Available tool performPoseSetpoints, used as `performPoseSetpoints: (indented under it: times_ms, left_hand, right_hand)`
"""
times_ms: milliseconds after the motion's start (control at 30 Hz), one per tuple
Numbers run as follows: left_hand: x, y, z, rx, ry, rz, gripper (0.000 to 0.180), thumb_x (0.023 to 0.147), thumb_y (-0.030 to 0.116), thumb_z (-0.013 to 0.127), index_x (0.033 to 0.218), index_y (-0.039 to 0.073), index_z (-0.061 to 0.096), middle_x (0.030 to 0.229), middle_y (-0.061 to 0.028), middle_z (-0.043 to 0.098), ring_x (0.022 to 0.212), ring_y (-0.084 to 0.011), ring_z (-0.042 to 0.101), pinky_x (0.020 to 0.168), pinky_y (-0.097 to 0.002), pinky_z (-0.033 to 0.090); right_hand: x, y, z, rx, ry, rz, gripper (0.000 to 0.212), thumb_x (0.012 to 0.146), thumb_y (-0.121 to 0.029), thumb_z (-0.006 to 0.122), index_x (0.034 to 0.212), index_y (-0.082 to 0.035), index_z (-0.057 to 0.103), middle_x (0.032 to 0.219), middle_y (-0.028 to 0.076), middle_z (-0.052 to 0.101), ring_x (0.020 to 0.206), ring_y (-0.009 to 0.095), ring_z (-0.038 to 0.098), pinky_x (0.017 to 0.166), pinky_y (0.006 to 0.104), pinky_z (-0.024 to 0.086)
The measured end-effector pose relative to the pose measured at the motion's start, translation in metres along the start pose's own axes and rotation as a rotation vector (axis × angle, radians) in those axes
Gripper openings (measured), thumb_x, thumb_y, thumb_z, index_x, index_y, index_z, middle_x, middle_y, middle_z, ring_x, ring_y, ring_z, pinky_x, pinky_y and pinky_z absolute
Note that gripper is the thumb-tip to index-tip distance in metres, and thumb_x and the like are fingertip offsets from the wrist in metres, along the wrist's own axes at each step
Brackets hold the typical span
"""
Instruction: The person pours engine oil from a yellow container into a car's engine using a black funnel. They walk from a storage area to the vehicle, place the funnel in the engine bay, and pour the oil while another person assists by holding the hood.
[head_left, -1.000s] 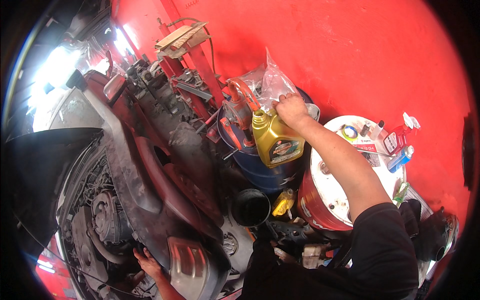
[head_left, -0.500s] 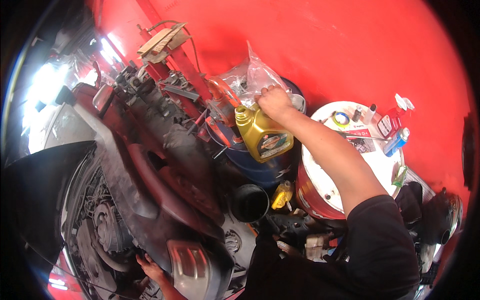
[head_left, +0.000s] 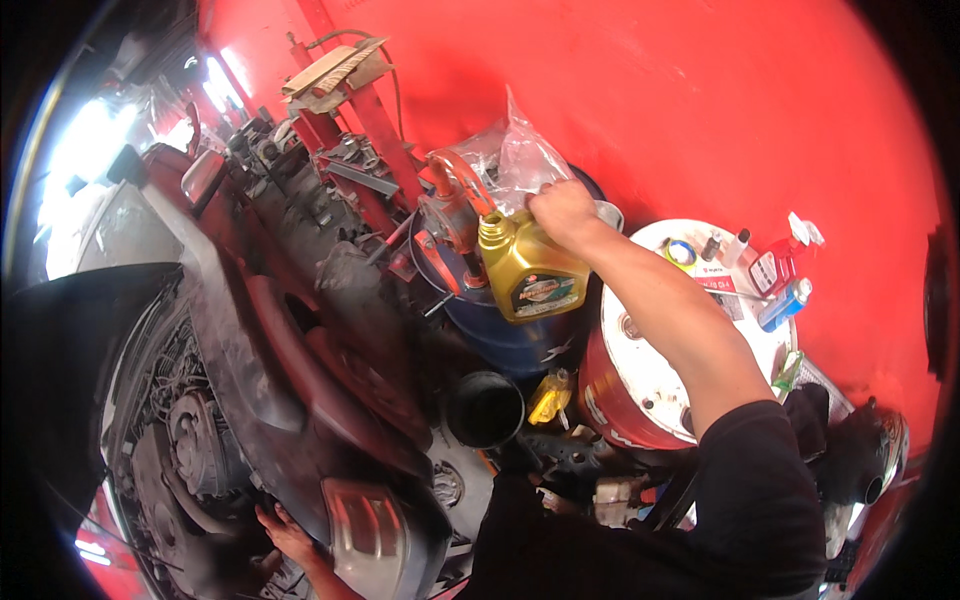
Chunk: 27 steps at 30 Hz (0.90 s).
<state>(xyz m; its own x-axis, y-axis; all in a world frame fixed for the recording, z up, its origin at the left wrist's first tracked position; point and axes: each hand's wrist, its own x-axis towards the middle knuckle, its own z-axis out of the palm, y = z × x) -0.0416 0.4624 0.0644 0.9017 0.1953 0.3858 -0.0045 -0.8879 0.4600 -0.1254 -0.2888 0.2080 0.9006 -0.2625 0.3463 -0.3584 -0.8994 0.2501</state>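
Red wall point(head_left: 700, 110) runs along the far side & R. Car point(head_left: 300, 440) on L, hood up, engine bay exposed. White-topped drum point(head_left: 650, 370) R of a blue drum point(head_left: 500, 335); orange hand pump point(head_left: 445, 220) at the blue drum's L edge. Black bucket point(head_left: 485, 410) below the blue drum's near edge. Gold jug point(head_left: 535, 260), tilted, uncapped, is over the blue drum's near-R rim, mouth just beside the pump's spout; can't tell if jug touches the rim. R hand point(head_left: 562, 212): grip clamped on jug handle. L hand point(head_left: 288, 535): grip apart, by the engine bay's edge behind the headlight point(head_left: 365, 535); contact unclear. Red spray btl point(head_left: 772, 272) & blue can point(head_left: 785, 305) at white top's R edge.
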Motion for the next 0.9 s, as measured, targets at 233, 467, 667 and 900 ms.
performPoseSetpoints:
  times_ms: [233, 467, 667, 900]
  left_hand:
    - [-0.001, 0.011, -0.008, 0.053, -0.015, -0.094, 0.062, 0.102, 0.047, 0.051, 0.151, 0.011, 0.038, 0.140, -0.0254, 0.054, 0.125, -0.0486, 0.052, 0.102, -0.0522, 0.043]
    - [-0.003, 0.011, -0.003, 0.034, 0.028, -0.002, 0.063, 0.103, 0.047, 0.050, 0.151, 0.010, 0.037, 0.141, -0.0265, 0.054, 0.125, -0.0508, 0.051, 0.104, -0.0526, 0.042]
    - [-0.004, 0.005, 0.000, 0.092, 0.078, -0.006, 0.061, 0.102, 0.048, 0.049, 0.151, 0.013, 0.038, 0.132, -0.0293, 0.058, 0.119, -0.0509, 0.055, 0.101, -0.0551, 0.043]
    - [-0.003, 0.015, -0.005, 0.116, 0.019, -0.104, 0.060, 0.102, 0.050, 0.047, 0.151, 0.017, 0.038, 0.125, -0.0323, 0.060, 0.115, -0.0498, 0.057, 0.099, -0.0560, 0.043]
  right_hand:
    - [0.013, 0.003, -0.033, -0.088, 0.109, -0.090, 0.017, 0.084, -0.016, 0.059, 0.092, -0.012, 0.074, 0.083, 0.010, 0.073, 0.082, 0.027, 0.073, 0.069, 0.0433, 0.057]
    - [-0.013, 0.001, -0.029, -0.108, -0.045, -0.193, 0.017, 0.082, -0.015, 0.060, 0.088, -0.012, 0.075, 0.080, 0.011, 0.074, 0.075, 0.030, 0.073, 0.064, 0.0451, 0.056]
    - [-0.063, -0.032, -0.047, -0.030, -0.121, -0.148, 0.014, 0.079, -0.015, 0.064, 0.086, -0.011, 0.075, 0.081, 0.014, 0.074, 0.077, 0.031, 0.073, 0.066, 0.0444, 0.057]
    - [-0.082, -0.035, -0.090, 0.120, -0.399, 0.012, 0.022, 0.068, -0.011, 0.069, 0.088, -0.002, 0.075, 0.089, 0.021, 0.073, 0.088, 0.036, 0.073, 0.078, 0.0464, 0.057]
